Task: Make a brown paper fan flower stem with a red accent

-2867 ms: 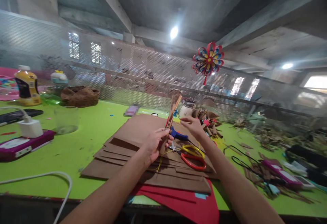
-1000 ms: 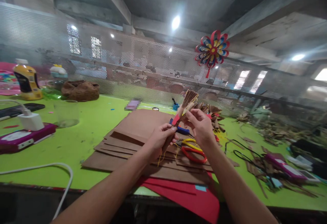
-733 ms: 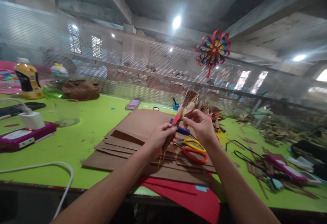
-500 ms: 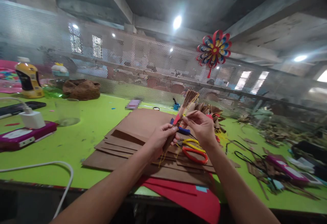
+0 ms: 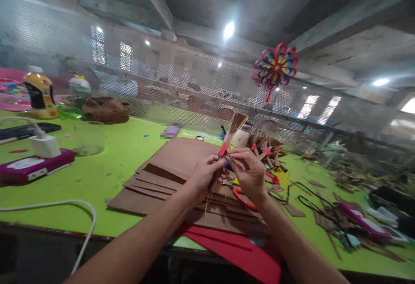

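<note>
My left hand (image 5: 209, 170) is closed around the lower stem of a small brown paper bundle (image 5: 237, 123), like a miniature broom, tilted with its fanned end up. A red paper piece (image 5: 223, 149) sits at its neck. The fingertips of my right hand (image 5: 248, 169) pinch the bundle just below that red piece; any thin strip or thread between them is too small to make out. Yellow thread (image 5: 207, 202) dangles under my left hand. Partly hidden behind my right hand lie orange-handled scissors or pliers (image 5: 243, 199) and a yellow-handled tool.
Brown paper sheets (image 5: 181, 154) are stacked under my hands, with red sheets (image 5: 236, 249) at the table edge. Similar bundles with red stars (image 5: 267, 151) and a jar (image 5: 241, 137) stand behind. Black cord (image 5: 311, 202) and scraps lie right; a power bank (image 5: 35, 167) and plastic cup (image 5: 89, 139) left.
My right hand has moved left and slightly down, from beside the bundle to its neck, fingertips now against it. My left hand keeps its grip. The view has shifted slightly.
</note>
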The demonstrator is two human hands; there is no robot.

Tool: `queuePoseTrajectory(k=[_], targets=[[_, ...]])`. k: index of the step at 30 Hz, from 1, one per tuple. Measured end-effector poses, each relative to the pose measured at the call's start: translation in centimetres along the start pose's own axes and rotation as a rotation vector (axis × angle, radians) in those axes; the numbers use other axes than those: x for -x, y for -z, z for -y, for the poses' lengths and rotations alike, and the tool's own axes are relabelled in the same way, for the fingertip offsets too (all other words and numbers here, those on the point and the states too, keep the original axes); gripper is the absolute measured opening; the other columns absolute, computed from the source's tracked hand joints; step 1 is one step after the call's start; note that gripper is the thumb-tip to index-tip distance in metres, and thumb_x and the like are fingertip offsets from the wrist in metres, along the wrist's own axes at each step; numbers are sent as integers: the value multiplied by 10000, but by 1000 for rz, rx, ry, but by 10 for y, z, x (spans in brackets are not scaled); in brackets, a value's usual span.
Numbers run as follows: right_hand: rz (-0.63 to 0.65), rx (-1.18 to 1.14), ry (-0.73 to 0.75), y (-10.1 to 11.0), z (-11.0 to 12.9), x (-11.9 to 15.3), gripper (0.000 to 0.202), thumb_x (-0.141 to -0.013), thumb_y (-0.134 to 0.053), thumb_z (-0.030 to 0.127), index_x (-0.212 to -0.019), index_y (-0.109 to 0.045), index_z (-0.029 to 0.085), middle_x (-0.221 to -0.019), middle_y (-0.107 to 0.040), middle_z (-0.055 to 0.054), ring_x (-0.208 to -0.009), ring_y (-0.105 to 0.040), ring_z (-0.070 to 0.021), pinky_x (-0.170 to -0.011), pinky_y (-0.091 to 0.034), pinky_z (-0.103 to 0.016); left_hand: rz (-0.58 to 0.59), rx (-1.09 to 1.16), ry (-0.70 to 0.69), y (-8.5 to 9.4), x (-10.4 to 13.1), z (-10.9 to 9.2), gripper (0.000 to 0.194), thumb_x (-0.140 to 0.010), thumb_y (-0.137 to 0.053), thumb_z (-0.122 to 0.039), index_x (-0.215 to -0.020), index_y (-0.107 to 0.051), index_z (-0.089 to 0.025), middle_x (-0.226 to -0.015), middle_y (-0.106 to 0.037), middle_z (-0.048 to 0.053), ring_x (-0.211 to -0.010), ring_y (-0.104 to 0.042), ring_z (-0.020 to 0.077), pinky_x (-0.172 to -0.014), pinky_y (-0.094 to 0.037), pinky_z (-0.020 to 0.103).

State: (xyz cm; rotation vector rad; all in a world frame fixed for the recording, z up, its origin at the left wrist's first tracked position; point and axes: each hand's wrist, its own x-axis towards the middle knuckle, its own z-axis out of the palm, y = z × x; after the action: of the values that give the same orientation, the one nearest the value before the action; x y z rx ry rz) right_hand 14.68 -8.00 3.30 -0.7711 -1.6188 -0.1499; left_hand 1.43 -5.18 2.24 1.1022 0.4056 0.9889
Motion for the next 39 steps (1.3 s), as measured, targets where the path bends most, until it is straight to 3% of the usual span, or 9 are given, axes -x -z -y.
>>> queuePoseTrajectory(k=[5, 23, 31, 39], targets=[[-20, 123, 109, -4, 6, 0, 155, -734, -600, 92, -838, -625, 204, -846, -634, -50, -825, -587, -175, -739, -491, -349, -11, 8, -26, 1, 0, 1, 189, -717, -604, -288, -762, -504, -134, -588, -587, 13, -468, -497, 68, -459, -375, 167], [-65, 247, 166, -9, 7, 6, 197, -749, -579, 95, -898, -614, 219, -880, -649, -50, -872, -565, -196, -780, -477, -405, -4, 23, -59, -1, 1, -1, 170, -695, -596, -273, -772, -519, -142, -630, -562, -8, -502, -505, 66, -469, -375, 166], [-25, 267, 179, -9, 9, 6, 281, -748, -551, 94, -999, -597, 211, -944, -635, -72, -916, -563, -206, -807, -471, -414, -24, -98, -146, 2, 0, -4, 197, -758, -480, -323, -760, -557, -141, -641, -562, 7, -554, -518, 92, -483, -394, 179], [33, 257, 182, -5, 11, 8, 387, -722, -489, 44, -1062, -591, 199, -1016, -633, -84, -979, -546, -223, -848, -456, -446, -52, -86, -128, 5, -3, -5, 234, -734, -562, -372, -782, -533, -145, -601, -568, -3, -506, -504, 77, -468, -389, 167]])
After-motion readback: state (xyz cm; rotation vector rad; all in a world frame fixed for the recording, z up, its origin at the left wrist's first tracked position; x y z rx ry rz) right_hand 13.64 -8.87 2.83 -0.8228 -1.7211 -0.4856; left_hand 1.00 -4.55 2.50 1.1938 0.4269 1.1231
